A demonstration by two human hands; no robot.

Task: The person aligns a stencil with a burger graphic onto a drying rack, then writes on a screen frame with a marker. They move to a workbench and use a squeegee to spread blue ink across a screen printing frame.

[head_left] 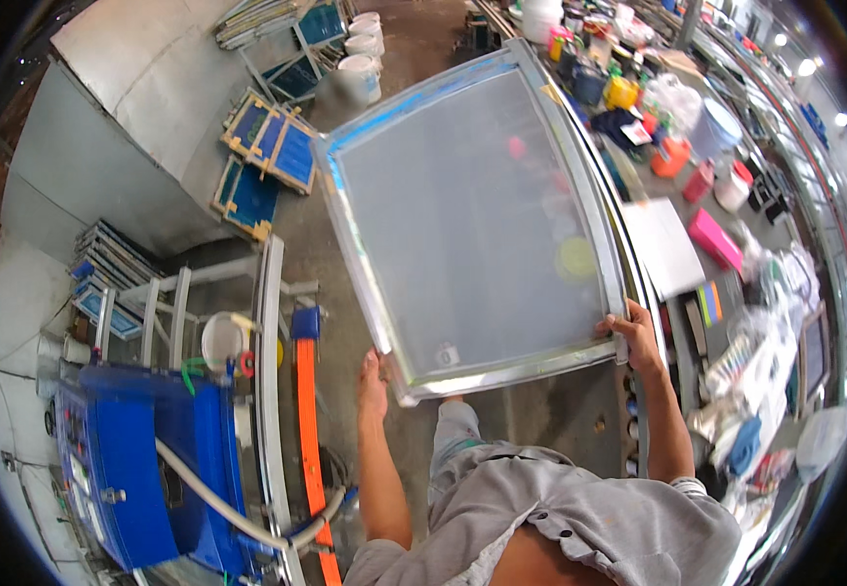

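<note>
A large rectangular screen frame (457, 215) with pale grey mesh, metal edges and blue tape along its top and left sides fills the middle of the head view, raised in front of my body. My left hand (374, 376) is closed at the frame's lower left corner. My right hand (633, 332) grips the right side near the lower right corner, fingers curled onto the rim. More frame edges show behind its right side; I cannot tell if they are separate.
At left stand blue machinery (111, 469), an orange bar (308, 439) and a metal rack (269, 283). Blue screens (287, 146) lean by a grey cabinet (121, 78). A long bench at right holds buckets, bottles (699, 181), a pink tray (714, 239) and plastic bags (775, 283).
</note>
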